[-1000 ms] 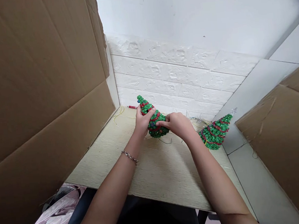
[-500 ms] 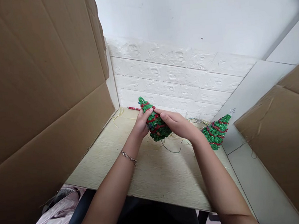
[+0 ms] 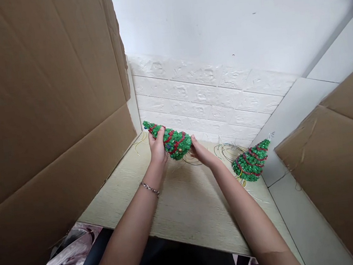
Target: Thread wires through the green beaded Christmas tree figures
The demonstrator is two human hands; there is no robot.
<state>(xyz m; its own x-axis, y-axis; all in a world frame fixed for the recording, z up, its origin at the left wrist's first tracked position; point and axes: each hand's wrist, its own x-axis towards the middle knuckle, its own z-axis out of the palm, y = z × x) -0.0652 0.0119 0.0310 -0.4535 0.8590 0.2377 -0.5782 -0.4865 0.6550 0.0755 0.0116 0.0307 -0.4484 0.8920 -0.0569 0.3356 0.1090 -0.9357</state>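
A green beaded Christmas tree [image 3: 177, 143] with red garland is tilted on its side above the table, its tip pointing to the upper left. My left hand [image 3: 158, 146] is wrapped round its upper part, thumb on top. At the base end on the right, my right hand [image 3: 200, 150] touches the tree with its fingers; some of them are hidden behind the base. A second beaded tree [image 3: 251, 161], with a silvery top, leans at the right side of the table.
Loose wires [image 3: 228, 149] lie along the back of the table [image 3: 190, 206], near the white brick-patterned wall [image 3: 204, 92]. Pale yellow strands [image 3: 139, 143] lie at the back left. Cardboard panels stand left [image 3: 51, 98] and right [image 3: 338, 162].
The held tree has tipped over to the left, from nearly upright to lying sideways. My right hand has moved from its side to its base end.
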